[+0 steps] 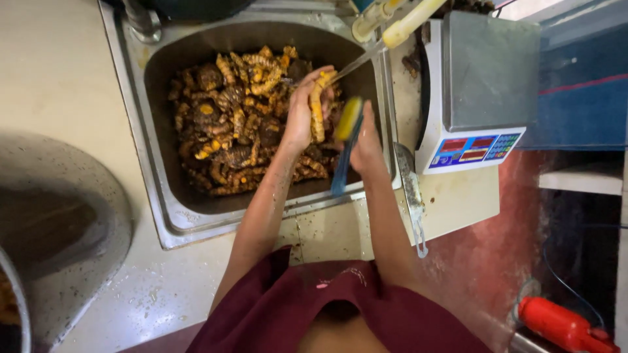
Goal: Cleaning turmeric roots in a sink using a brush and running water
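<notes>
The steel sink (157, 163) fills the middle of the counter, heaped with muddy orange turmeric roots (235, 124). At about three o'clock from it sits a grey weighing scale (487, 72); a knife (411, 196) lies on the counter edge near four o'clock. Over the basin's right half, the left hand (301, 114) is wrapped around one long turmeric piece (317, 108), held upright. Just beside it at three o'clock, the right hand (366, 140) grips a blue-handled brush (347, 140), bristles nearly touching the piece under a thin water stream (356, 62).
</notes>
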